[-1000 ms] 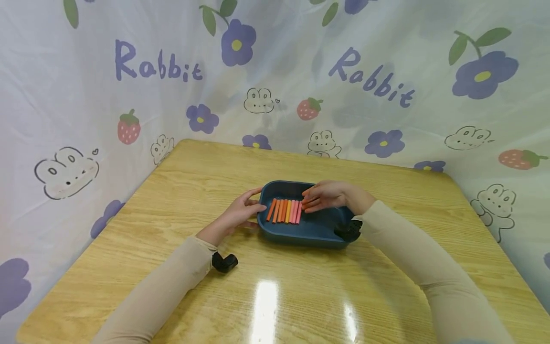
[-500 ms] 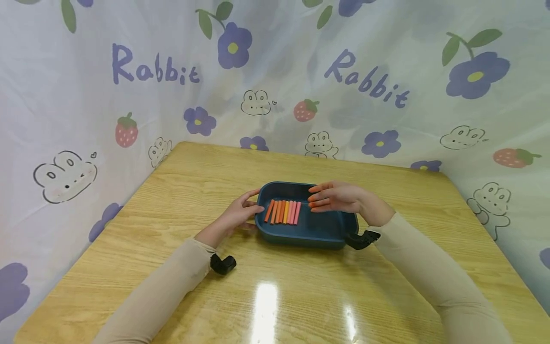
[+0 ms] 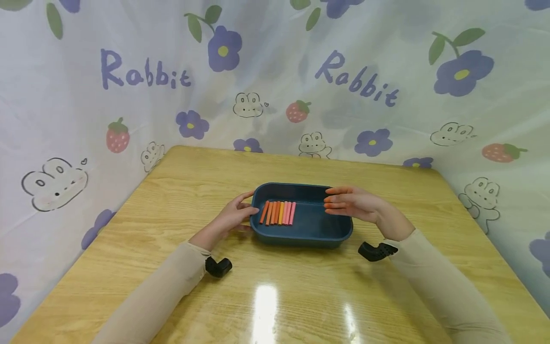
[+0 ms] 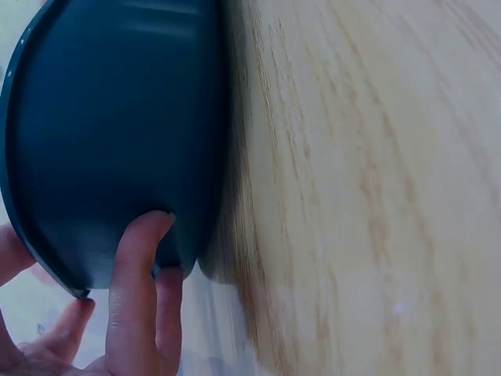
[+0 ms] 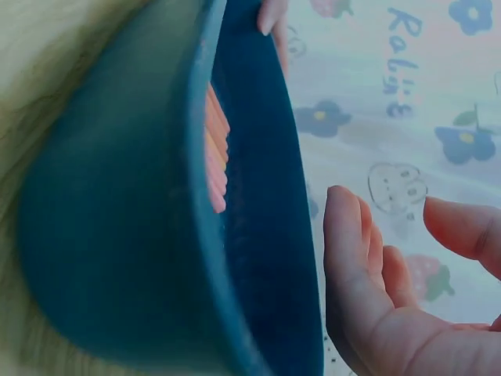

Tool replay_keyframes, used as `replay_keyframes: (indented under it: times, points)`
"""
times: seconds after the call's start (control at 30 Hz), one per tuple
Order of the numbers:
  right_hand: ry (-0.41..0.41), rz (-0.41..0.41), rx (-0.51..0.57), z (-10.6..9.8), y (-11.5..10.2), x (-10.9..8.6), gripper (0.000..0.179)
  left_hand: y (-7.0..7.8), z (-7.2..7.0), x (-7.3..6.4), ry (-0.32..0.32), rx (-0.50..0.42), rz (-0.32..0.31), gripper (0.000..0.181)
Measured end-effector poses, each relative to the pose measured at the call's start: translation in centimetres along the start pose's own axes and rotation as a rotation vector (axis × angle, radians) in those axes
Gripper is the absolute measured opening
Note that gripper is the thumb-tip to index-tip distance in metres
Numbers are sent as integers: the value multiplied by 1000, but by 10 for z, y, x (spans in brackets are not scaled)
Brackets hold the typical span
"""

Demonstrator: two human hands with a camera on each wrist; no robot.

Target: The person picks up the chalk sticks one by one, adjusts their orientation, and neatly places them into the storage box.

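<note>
A dark blue, rounded rectangular tray [image 3: 318,220] stands on the table. Inside its left half lies a row of several thin sticks [image 3: 278,213], like chalk, running from orange through yellow to pink. My left hand [image 3: 228,217] holds the tray's left end, thumb at the rim, with fingers [image 4: 133,290] against the outer wall. Over the tray's right end hovers my right hand [image 3: 358,205], holding nothing, its fingers extended and tinted orange at the tips. In the right wrist view, thumb and fingers of this hand [image 5: 383,305] stand apart beside the tray rim.
The wooden table [image 3: 193,181] stretches around the tray, with glare at its front. A white cloth [image 3: 275,62] printed with rabbits, flowers and strawberries hangs behind and along the sides. Each wrist carries a black camera mount [image 3: 378,251].
My right hand has drawn away from the row of sticks, moving right to the tray's far right end. The left hand keeps its hold on the tray. The head view has shifted slightly.
</note>
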State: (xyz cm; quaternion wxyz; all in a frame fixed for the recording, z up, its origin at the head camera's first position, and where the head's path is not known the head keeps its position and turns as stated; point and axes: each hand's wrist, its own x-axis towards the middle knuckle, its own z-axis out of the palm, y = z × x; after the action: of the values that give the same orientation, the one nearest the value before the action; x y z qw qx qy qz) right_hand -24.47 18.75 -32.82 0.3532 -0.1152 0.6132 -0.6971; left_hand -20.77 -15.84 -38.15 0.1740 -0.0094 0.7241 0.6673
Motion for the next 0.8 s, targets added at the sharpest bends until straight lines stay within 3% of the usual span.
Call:
replay_keyframes:
  times: [0.17,0.3,0.43,0.6,0.73,0.8]
  points:
    - [20,-44,50,-10,8,-12,38,0,-3,3,-11,6,5,64]
    - [50,-63,124,-13,15,-21,44,0,-7,5,-28,-6,0,65]
    - [105,-102,199,-15,21,-26,50,0,-12,4,-44,-24,-11,67]
    - [191,-113,240,-19,28,-24,39,-1,-24,-3,-13,-45,-18,63]
    - [317,-108,165,-22,34,-24,41,0,-34,-13,15,62,7,61]
    - [382,-112,93,-23,37,-27,47,0,-38,-19,27,191,44,63]
